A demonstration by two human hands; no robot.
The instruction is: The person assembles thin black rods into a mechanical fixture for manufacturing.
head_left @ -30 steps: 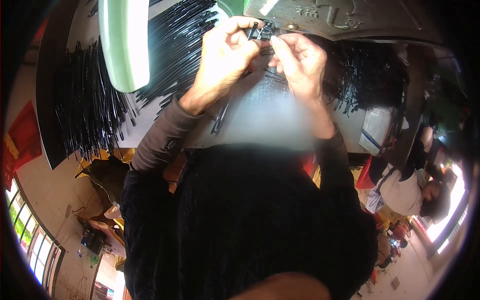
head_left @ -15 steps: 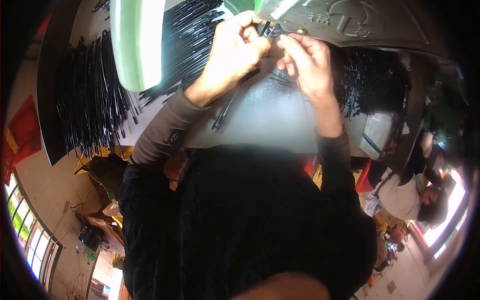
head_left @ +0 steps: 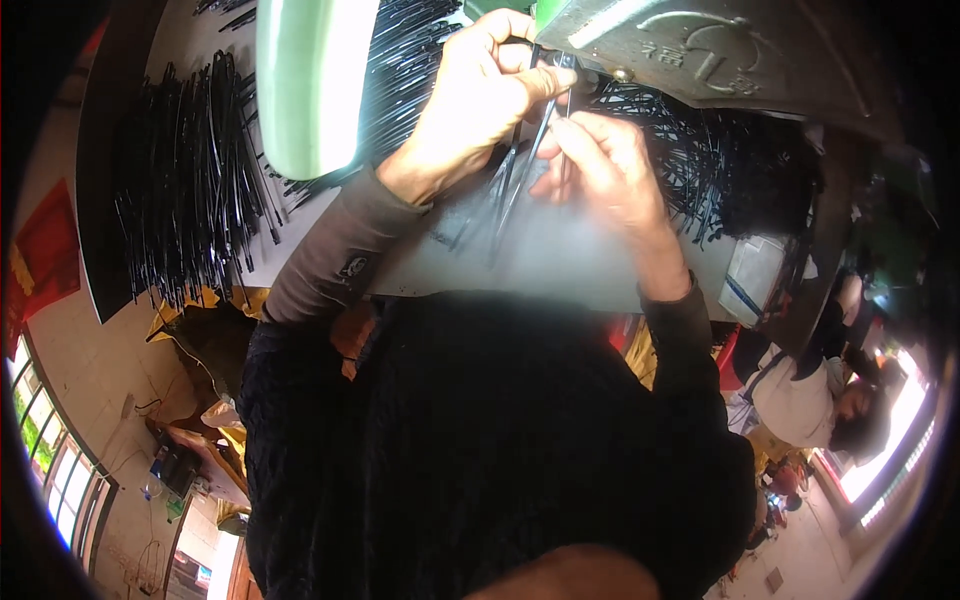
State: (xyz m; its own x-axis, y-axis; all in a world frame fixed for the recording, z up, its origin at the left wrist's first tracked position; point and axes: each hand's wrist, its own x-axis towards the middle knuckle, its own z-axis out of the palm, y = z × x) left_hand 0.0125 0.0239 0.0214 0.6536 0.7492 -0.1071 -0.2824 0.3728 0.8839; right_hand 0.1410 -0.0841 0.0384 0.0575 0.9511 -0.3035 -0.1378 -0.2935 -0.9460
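Observation:
My left hand [head_left: 478, 98] is raised at the edge of a green and grey metal machine [head_left: 700, 50]. Its thumb and fingers pinch the top of some thin dark metal strips [head_left: 512, 185] that look like umbrella ribs. They hang down at a slant over the table, their lower ends blurred. Just below and to the right, my right hand [head_left: 615, 175] is closed, thumb against fingertips, around a slim rib beneath the machine's edge. The exact ends of that rib are hidden by the fingers.
Black ribs lie heaped at the left [head_left: 190, 185], behind my left hand [head_left: 405, 80] and at the right [head_left: 685, 150]. A bright, pale green lamp-like housing [head_left: 310, 90] hangs over the grey table [head_left: 590, 270]. Another person [head_left: 800, 400] sits at the far right.
My right hand has moved down, away from the left fingertips and the machine's edge. The ribs between the hands now show as longer slanted lines. The view has shifted slightly.

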